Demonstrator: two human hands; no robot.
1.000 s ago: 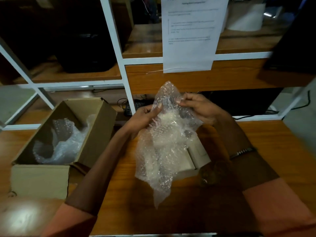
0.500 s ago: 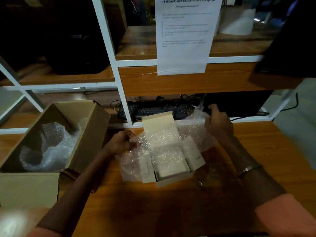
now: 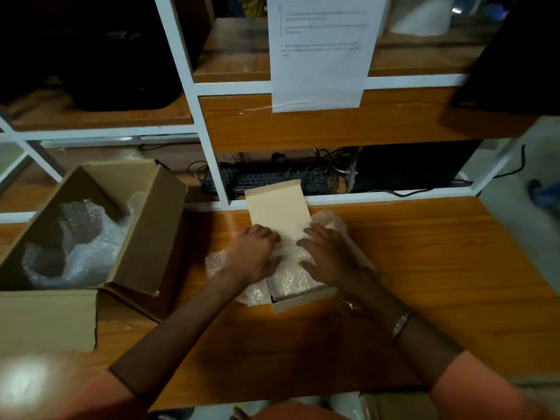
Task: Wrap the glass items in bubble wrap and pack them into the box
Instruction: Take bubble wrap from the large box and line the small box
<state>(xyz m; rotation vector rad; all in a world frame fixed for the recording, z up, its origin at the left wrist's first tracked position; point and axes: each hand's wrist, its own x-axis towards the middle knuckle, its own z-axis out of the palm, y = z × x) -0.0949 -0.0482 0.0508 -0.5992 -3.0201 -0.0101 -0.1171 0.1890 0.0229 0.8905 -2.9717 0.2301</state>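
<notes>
Bubble wrap (image 3: 288,269): sheet spread over small cream box (image 3: 303,295) at middle of wooden table (image 3: 439,268), spilling past box on left and far right. Box lid (image 3: 277,207) raised at far side.
Left hand (image 3: 253,257): palm down on wrap at left side of box, fingers loosely bent, pressing; no pinch visible.
Right hand (image 3: 328,257): flat on wrap over box, fingers spread and fairly straight, pressing; bracelet (image 3: 401,322) at wrist.
Glass items: none discernible under wrap.
Brown cardboard box (image 3: 145,237): open, left of table, holding crumpled bubble wrap (image 3: 75,247).
Keyboard (image 3: 257,178): on shelf behind, amid cables.
Printed sheet (image 3: 321,50): hung on shelf front above.
</notes>
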